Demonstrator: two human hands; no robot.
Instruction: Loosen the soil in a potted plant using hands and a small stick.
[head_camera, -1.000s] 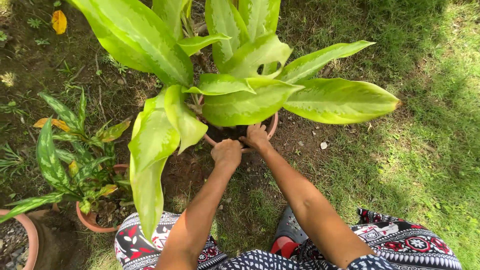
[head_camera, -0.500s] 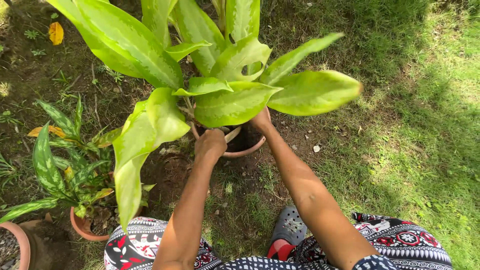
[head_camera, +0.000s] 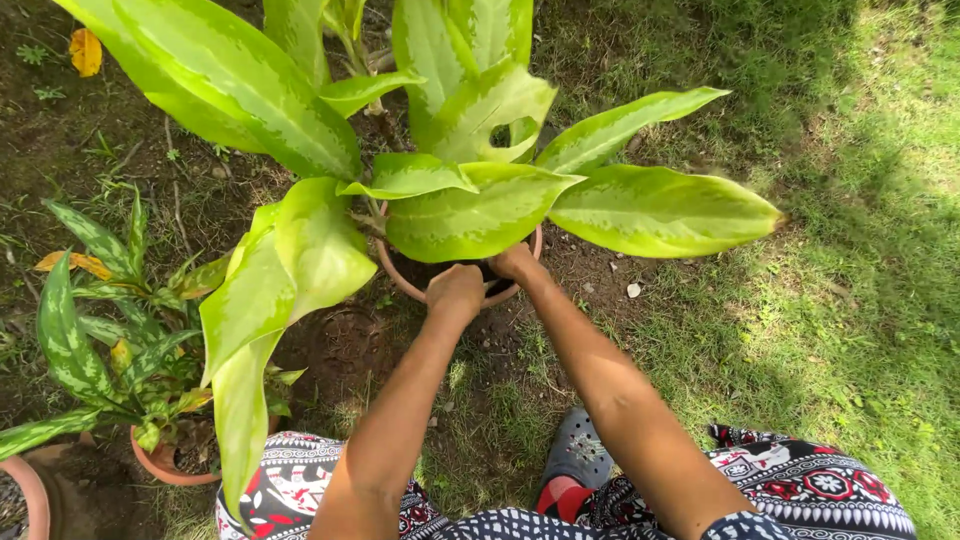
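A large plant with broad yellow-green leaves (head_camera: 470, 210) grows in a terracotta pot (head_camera: 400, 282) on the bare soil. My left hand (head_camera: 455, 293) grips the near rim of the pot. My right hand (head_camera: 515, 263) holds the rim just to the right, its fingers partly hidden under a leaf. Most of the pot is covered by the leaves.
A smaller dark-green plant (head_camera: 95, 330) in a terracotta pot (head_camera: 165, 462) stands at lower left, with another pot's rim (head_camera: 25, 490) at the corner. Grass (head_camera: 860, 280) covers the right side. My patterned clothing (head_camera: 800, 490) and a grey shoe (head_camera: 580, 460) are below.
Both hands have stayed on the pot's rim. The pot and plant have shifted slightly, first left and then back right in view, with the leaves swaying.
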